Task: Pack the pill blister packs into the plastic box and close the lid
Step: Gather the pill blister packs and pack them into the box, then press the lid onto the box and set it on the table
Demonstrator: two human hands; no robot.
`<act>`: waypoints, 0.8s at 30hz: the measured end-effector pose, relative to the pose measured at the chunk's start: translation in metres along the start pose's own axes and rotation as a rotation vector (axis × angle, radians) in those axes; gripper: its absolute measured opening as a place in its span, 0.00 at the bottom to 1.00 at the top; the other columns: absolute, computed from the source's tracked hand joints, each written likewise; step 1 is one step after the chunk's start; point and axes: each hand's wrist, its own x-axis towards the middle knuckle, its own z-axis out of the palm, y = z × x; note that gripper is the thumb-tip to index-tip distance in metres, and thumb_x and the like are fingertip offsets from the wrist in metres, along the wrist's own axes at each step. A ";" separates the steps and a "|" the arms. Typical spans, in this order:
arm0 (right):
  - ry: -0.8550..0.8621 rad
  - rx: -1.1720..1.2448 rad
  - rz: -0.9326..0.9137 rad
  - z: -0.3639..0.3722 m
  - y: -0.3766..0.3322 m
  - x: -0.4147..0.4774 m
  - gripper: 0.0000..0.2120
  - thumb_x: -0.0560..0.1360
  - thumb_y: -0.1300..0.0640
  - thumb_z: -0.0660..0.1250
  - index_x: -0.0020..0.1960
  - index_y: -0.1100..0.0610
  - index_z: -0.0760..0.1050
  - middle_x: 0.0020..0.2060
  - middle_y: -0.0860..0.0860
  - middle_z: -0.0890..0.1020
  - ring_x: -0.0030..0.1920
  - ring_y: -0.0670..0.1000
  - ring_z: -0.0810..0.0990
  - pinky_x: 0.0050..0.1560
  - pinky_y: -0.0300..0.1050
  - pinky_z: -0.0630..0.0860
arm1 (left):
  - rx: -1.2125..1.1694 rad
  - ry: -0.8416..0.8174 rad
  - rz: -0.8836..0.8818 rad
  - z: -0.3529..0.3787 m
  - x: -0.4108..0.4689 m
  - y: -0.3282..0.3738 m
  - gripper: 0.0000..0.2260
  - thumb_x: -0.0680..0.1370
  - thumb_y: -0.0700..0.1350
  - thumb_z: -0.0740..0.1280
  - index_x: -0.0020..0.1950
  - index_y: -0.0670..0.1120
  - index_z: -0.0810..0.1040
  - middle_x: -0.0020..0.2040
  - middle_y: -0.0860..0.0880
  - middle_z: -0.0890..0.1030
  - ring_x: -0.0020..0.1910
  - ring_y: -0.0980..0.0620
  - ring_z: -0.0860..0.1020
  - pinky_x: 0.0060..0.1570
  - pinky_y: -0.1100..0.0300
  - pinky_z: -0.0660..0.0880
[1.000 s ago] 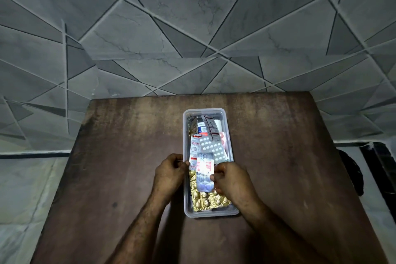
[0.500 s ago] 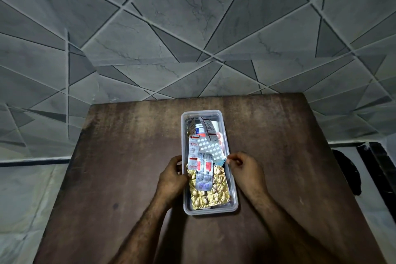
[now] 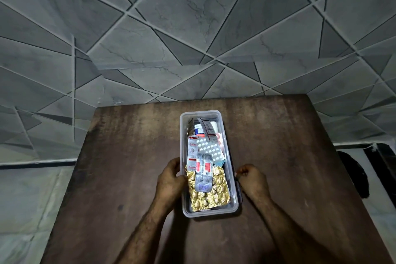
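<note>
Looking down from the head camera, the view took in a clear plastic box (image 3: 233,178) standing lengthwise on the middle of a dark brown wooden table (image 3: 128,178), with no lid on it. Inside lay the pill blister packs: a crumpled gold foil pack (image 3: 216,194) at the near end, a silver strip with red markings (image 3: 204,176) lying over it, a white-pill pack (image 3: 209,149) tilted across the middle, and further strips and a small bottle (image 3: 199,129) stacked at the far end. The left hand (image 3: 171,180) pressed against the box's left wall, its fingers curled over the rim and gripping that side. The right hand (image 3: 251,180) sat just beside the box's right wall, fingers curled into a loose fist; whether it touched the wall could not be told. Both bare forearms reached in from the bottom edge. Behind the table rose a grey wall of angular tiles (image 3: 192,28).
</note>
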 end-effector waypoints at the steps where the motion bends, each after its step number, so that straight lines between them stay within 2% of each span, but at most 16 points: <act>1: -0.003 -0.014 0.004 0.003 0.001 -0.001 0.07 0.73 0.55 0.69 0.51 0.54 0.80 0.50 0.53 0.85 0.47 0.53 0.81 0.49 0.40 0.75 | -0.007 0.003 -0.001 -0.002 0.000 0.000 0.27 0.68 0.36 0.67 0.67 0.49 0.74 0.60 0.52 0.81 0.58 0.53 0.80 0.58 0.48 0.79; 6: 0.001 -0.065 0.031 0.010 -0.003 -0.001 0.06 0.72 0.55 0.67 0.48 0.53 0.77 0.49 0.53 0.83 0.47 0.55 0.80 0.46 0.41 0.73 | -0.032 0.013 0.003 -0.009 -0.001 0.003 0.29 0.65 0.42 0.67 0.66 0.53 0.74 0.61 0.53 0.81 0.59 0.52 0.80 0.57 0.46 0.79; 10: -0.006 -0.001 0.064 0.009 -0.001 0.007 0.06 0.71 0.54 0.73 0.45 0.53 0.78 0.46 0.53 0.84 0.46 0.53 0.81 0.48 0.41 0.75 | -0.053 0.014 0.011 -0.013 0.002 0.001 0.31 0.60 0.46 0.67 0.64 0.55 0.75 0.60 0.54 0.82 0.58 0.51 0.81 0.57 0.44 0.79; 12: -0.029 0.114 0.092 0.007 0.003 0.009 0.06 0.69 0.55 0.75 0.39 0.53 0.78 0.41 0.52 0.85 0.44 0.55 0.83 0.50 0.48 0.81 | -0.053 0.019 0.008 -0.014 0.004 -0.001 0.30 0.61 0.44 0.66 0.64 0.55 0.75 0.59 0.54 0.82 0.58 0.51 0.81 0.57 0.44 0.79; 14: -0.032 0.190 0.107 0.001 0.007 0.010 0.07 0.69 0.55 0.74 0.35 0.56 0.79 0.34 0.52 0.84 0.39 0.55 0.83 0.48 0.55 0.82 | -0.046 0.016 0.006 -0.016 0.004 -0.001 0.29 0.62 0.42 0.66 0.63 0.55 0.75 0.59 0.54 0.82 0.57 0.51 0.81 0.57 0.44 0.79; 17: 0.029 0.255 0.102 -0.010 0.011 0.010 0.10 0.69 0.57 0.72 0.38 0.65 0.79 0.30 0.55 0.81 0.34 0.55 0.80 0.43 0.50 0.79 | -0.048 0.019 -0.006 -0.017 0.005 -0.003 0.29 0.62 0.42 0.66 0.63 0.56 0.75 0.58 0.54 0.82 0.57 0.51 0.81 0.56 0.44 0.79; 19: 0.052 0.307 0.075 -0.019 0.012 0.011 0.09 0.69 0.59 0.71 0.38 0.66 0.78 0.31 0.55 0.81 0.34 0.53 0.78 0.41 0.48 0.76 | -0.045 0.016 -0.012 -0.018 0.007 -0.006 0.29 0.62 0.41 0.65 0.63 0.55 0.76 0.58 0.55 0.82 0.57 0.51 0.81 0.56 0.44 0.79; 21: 0.060 0.426 0.051 -0.024 0.013 0.012 0.03 0.70 0.63 0.71 0.38 0.61 0.79 0.33 0.55 0.82 0.37 0.54 0.79 0.46 0.50 0.77 | -0.050 0.018 -0.013 -0.019 0.009 -0.011 0.28 0.62 0.40 0.65 0.62 0.57 0.76 0.57 0.55 0.83 0.57 0.51 0.81 0.56 0.43 0.79; 24: 0.069 0.631 0.045 -0.035 0.016 0.012 0.05 0.72 0.67 0.70 0.43 0.58 0.78 0.37 0.55 0.83 0.43 0.55 0.80 0.54 0.53 0.77 | -0.069 0.016 -0.018 -0.018 0.013 -0.017 0.27 0.62 0.39 0.66 0.58 0.58 0.77 0.56 0.55 0.83 0.56 0.52 0.82 0.55 0.43 0.80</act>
